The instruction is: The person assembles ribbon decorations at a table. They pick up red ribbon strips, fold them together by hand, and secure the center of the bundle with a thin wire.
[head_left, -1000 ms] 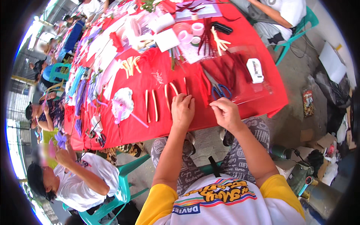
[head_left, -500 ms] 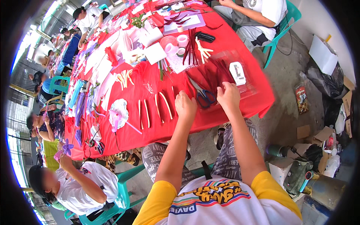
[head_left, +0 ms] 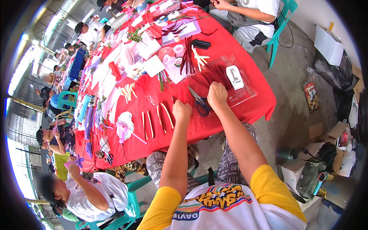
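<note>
A person's left hand (head_left: 181, 110) rests just left of the scissors with dark-blue handles and metal blades (head_left: 199, 101), its fingers curled in narrow; whether they hold anything I cannot tell. The right hand (head_left: 217, 94) is just right of the scissors, fingers also bent under, their grip hidden from this angle. The scissors lie between the two hands on the red-covered counter (head_left: 251, 111), blades pointing away from the person. Left of the scissors, past the left hand, stand apart four slim, curved cream-coloured strips (head_left: 160, 119). Beyond the scissors spread long, thin dark-red strips (head_left: 209, 74), probably partly under clear plastic, though glare blurs that. To the right of the scissors, farther back, sits a white device with rounded ends (head_left: 234, 77).
</note>
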{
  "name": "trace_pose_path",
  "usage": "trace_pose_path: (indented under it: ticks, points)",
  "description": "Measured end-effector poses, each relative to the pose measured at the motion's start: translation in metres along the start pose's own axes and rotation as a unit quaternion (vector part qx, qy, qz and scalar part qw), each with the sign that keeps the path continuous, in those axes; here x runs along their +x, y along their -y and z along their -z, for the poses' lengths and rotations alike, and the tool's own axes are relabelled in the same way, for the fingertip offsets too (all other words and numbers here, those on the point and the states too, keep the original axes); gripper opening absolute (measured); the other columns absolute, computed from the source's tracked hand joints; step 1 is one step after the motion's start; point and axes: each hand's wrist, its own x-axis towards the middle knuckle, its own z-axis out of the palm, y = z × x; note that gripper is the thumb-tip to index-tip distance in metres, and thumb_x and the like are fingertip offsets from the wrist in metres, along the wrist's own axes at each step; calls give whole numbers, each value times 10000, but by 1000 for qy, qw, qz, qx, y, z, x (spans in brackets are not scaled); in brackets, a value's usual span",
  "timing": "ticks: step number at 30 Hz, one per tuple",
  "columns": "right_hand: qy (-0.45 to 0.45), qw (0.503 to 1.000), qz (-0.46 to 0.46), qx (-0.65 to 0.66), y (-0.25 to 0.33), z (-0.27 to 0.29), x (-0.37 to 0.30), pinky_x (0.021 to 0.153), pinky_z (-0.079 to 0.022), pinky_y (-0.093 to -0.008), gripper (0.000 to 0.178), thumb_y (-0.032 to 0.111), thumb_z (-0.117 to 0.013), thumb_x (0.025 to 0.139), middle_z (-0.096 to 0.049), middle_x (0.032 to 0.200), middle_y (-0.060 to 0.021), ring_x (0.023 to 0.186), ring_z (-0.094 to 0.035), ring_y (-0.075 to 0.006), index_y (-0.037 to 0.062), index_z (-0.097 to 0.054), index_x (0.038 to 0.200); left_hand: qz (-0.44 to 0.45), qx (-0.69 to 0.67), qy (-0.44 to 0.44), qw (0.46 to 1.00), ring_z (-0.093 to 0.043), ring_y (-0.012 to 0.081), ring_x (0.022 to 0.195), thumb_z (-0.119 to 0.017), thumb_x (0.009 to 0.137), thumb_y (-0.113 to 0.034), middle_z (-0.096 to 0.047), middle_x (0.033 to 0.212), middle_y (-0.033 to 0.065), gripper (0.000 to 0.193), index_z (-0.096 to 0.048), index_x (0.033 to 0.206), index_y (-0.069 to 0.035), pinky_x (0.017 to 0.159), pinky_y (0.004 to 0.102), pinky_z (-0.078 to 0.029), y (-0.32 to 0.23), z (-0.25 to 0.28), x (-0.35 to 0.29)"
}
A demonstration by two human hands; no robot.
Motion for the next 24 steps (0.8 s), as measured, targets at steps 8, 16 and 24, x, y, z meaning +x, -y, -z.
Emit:
trace_pose_path:
  ticks: [8, 16, 24]
  points:
    - [67, 993, -65, 76, -12, 15, 6, 744, -520, -442, 193, 121, -617, 743, -624, 887, -261, 862, -630, -373, -36, -587, 850, 66, -196, 42, 977, -591, 447, 960, -518, 776, -175, -594, 956, 347, 349, -564, 957, 120, 863, 463, -464, 18, -11, 24]
    - [201, 849, -215, 440, -22, 6, 14, 501, -477, -320, 282, 73, -537, 791, -613, 789, -188, 643, -622, -203, -87, -544, 1024, 2, -50, 27, 998, -604, 451, 929, -545, 768, -178, -609, 937, 329, 325, -572, 952, 90, 845, 486, -471, -27, -1, 6]
    - [229, 734, -205, 606, -14, 13, 12, 419, -385, -259, 188, -21, -450, 778, -558, 694, -84, 539, -519, -126, -14, -533, 946, 41, -88, -14, 995, -645, 359, 842, -565, 731, -170, -651, 868, 244, 321, -606, 953, 58, 761, 424, -496, -8, -8, 24]
